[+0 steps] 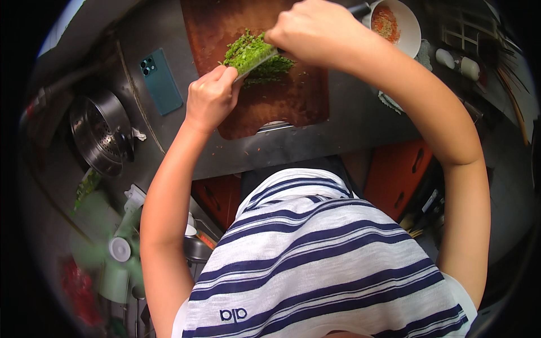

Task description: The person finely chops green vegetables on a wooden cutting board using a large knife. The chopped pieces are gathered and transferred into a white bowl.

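Note:
A knife with a light, narrow blade (256,67) slants across the chopped greens. My right hand (312,31) grips its handle end, the wrist bent over it. At the blade's other end, the fingers of my left hand (213,95) are curled around the tip. Finely chopped green vegetable (247,48) lies heaped along the far side of the blade, and darker bits (272,67) spread on the near side. Beneath them is a brown cutting board (287,103) with a cut-out at its near edge. My fingers hide both ends of the knife.
A teal phone (162,84) lies left of the board. Beyond a cord, a perforated metal steamer pot (101,131) stands. A white bowl (408,29) with orange shreds and pale minced bits is at upper right, near a black handle (359,10). A green fan (116,253) spins at lower left.

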Action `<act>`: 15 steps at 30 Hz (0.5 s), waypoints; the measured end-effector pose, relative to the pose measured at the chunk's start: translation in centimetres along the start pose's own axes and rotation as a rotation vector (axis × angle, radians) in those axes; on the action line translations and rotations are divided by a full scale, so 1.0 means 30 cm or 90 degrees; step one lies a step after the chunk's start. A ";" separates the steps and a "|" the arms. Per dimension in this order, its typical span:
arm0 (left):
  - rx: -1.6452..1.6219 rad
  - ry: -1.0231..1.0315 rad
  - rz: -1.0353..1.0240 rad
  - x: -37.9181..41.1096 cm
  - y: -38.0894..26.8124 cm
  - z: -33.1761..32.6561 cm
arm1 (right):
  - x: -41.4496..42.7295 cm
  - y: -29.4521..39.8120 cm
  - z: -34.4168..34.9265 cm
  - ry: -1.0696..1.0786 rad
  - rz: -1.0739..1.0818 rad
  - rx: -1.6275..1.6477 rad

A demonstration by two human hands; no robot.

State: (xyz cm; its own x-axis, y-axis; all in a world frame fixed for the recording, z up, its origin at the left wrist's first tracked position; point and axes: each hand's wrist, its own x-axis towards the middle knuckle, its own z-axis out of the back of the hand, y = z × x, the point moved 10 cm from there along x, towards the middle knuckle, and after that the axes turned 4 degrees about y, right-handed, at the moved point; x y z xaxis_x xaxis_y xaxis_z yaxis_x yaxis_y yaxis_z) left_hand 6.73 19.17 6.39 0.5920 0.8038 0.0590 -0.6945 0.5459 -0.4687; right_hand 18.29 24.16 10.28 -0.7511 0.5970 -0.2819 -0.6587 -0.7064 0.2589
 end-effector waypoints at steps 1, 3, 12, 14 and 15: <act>0.016 0.018 0.020 0.012 0.007 -0.013 | 0.026 -0.031 -0.015 0.000 -0.015 -0.023; 0.050 0.046 0.062 0.066 0.020 -0.038 | 0.068 -0.139 -0.107 0.151 -0.042 0.088; 0.035 0.007 0.078 0.065 0.032 -0.012 | 0.124 -0.124 -0.044 0.175 -0.036 -0.051; 0.071 0.034 0.089 0.096 0.047 -0.017 | 0.135 -0.159 -0.081 0.184 -0.013 0.014; 0.069 0.024 0.085 0.086 0.053 -0.017 | 0.148 -0.151 -0.088 0.194 -0.020 -0.013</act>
State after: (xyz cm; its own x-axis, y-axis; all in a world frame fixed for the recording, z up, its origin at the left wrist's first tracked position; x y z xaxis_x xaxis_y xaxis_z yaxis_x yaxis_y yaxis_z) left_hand 7.36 22.00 5.35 0.5049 0.8626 -0.0311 -0.8067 0.4588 -0.3724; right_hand 18.07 29.01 5.41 -0.6804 0.4797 -0.5541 -0.6782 -0.6987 0.2278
